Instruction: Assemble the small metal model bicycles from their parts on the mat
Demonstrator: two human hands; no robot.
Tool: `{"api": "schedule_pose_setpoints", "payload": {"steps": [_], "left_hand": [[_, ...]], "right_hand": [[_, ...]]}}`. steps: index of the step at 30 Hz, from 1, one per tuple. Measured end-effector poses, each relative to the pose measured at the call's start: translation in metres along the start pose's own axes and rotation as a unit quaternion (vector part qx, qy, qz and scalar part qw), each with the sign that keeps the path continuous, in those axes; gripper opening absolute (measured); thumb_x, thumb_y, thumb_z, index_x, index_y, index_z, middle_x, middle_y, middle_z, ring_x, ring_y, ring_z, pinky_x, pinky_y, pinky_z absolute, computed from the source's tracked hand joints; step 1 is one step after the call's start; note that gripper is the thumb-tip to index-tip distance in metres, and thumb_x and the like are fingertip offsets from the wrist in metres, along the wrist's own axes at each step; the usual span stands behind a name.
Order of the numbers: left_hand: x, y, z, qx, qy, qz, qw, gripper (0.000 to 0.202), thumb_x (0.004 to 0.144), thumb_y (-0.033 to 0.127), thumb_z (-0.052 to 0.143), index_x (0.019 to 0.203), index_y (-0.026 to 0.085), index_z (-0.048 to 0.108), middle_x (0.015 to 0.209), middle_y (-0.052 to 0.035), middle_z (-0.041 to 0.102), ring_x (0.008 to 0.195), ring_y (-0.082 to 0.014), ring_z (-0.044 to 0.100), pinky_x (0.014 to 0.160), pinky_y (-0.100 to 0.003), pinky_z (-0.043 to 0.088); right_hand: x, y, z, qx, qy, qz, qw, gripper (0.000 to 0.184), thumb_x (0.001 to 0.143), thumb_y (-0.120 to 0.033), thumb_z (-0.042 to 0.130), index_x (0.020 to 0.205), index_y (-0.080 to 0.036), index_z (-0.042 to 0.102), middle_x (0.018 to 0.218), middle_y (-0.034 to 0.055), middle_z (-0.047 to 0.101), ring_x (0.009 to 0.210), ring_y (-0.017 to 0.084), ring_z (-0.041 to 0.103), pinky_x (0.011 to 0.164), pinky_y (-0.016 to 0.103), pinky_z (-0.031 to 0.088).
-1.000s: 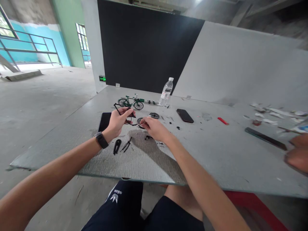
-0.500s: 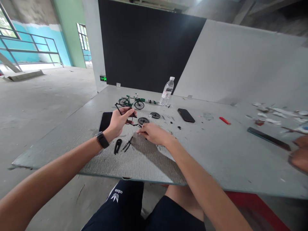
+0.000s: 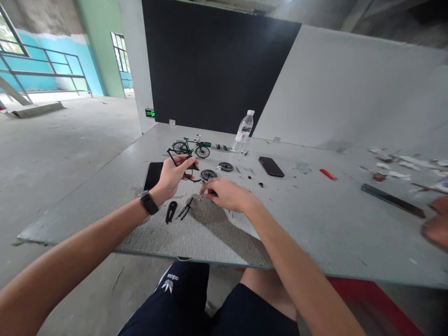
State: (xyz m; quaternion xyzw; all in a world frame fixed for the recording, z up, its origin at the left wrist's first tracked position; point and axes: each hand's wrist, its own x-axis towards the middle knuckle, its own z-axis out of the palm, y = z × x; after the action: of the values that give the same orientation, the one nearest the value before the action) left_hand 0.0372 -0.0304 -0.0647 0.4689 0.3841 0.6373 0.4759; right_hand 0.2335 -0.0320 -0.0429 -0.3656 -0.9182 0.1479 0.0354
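Note:
A thin black model bicycle frame [image 3: 171, 155] is in my left hand [image 3: 172, 176], whose fingers are closed round it above the table. My right hand [image 3: 226, 192] hovers low over the textured mat [image 3: 154, 240], fingers bent and slightly apart, with nothing visible between them. Tiny parts lie under its fingertips, too small to name. Just beyond it are two black spoked wheels, one near [image 3: 209, 175] and one farther back [image 3: 226, 166]. A black fork-like part [image 3: 185, 208] and a black slotted piece [image 3: 171, 212] rest on the mat nearer me.
Behind my left hand stands a green model bicycle [image 3: 191, 147]. A water bottle [image 3: 243, 133], a phone [image 3: 271, 166] and a red tool [image 3: 328, 174] are on the table, with small parts scattered between. At the right edge another person's hand [image 3: 436, 228] shows near a long dark bar [image 3: 392, 200].
My right hand has lifted slightly from the mat, and its pinched fingertips have parted a little. My left hand holds the frame in the same place.

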Motion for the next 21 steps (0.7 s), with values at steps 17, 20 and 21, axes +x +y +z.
{"api": "schedule_pose_setpoints", "payload": {"steps": [17,20,21], "left_hand": [[0.000,0.001,0.000,0.002,-0.006,0.006,1.000,0.028,0.078,0.041,0.080,0.085,0.016,0.071,0.089,-0.0092,0.072,0.080,-0.0171,0.066,0.056,-0.024,0.052],[0.000,0.001,0.000,0.003,-0.003,0.006,1.000,0.029,0.078,0.042,0.080,0.085,0.015,0.071,0.089,-0.0094,0.072,0.081,-0.0178,0.066,0.055,-0.024,0.053],[0.000,0.001,0.000,0.004,-0.004,0.007,1.000,0.030,0.078,0.042,0.080,0.086,0.015,0.072,0.089,-0.0094,0.071,0.081,-0.0178,0.066,0.055,-0.024,0.053]], "right_hand": [[0.001,-0.014,0.005,-0.041,-0.020,-0.017,0.999,0.030,0.099,-0.019,0.054,0.118,-0.022,0.077,0.120,0.0117,0.072,0.095,0.024,0.067,0.079,0.035,0.050],[0.001,-0.015,0.006,-0.048,-0.019,-0.020,0.998,0.029,0.099,-0.018,0.054,0.116,-0.020,0.078,0.118,0.0125,0.072,0.095,0.024,0.067,0.080,0.035,0.050],[0.001,-0.016,0.006,-0.049,-0.020,-0.020,0.998,0.029,0.099,-0.018,0.054,0.116,-0.020,0.078,0.117,0.0123,0.072,0.095,0.024,0.066,0.080,0.034,0.049]]}}
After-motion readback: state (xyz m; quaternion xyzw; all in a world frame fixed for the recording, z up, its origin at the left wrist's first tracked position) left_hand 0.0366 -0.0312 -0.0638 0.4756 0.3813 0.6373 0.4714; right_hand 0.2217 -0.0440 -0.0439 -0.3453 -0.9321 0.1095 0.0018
